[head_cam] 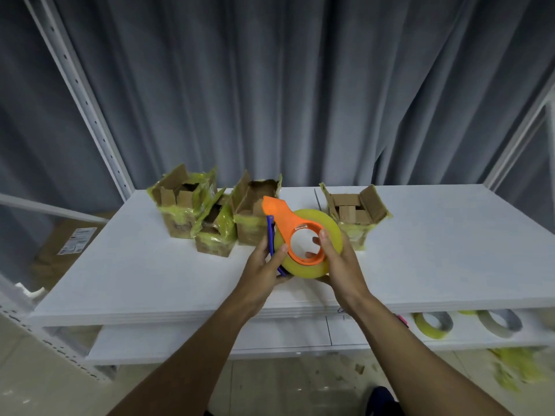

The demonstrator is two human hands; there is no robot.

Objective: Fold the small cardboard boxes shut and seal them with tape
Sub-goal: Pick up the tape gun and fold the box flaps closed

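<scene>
Left hand [262,265] and right hand [342,265] grip the tape dispenser [287,224].

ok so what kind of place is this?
Likely a packing or storeroom corner, not a home: white slotted-steel shelving, spare tape rolls on the lower shelf, and a grey curtain hung behind as a backdrop.

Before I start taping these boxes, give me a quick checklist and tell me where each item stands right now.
1. Tape dispenser gripped by left hand and right hand: ok.
2. Tape roll seated on the dispenser: ok.
3. Flaps folded shut: not ok; left box, low box, middle box and right box all stand open.
4. Tape started and ready to pull: cannot tell.
5. Bare shelf surface in front of the boxes to work on: ok.
</scene>
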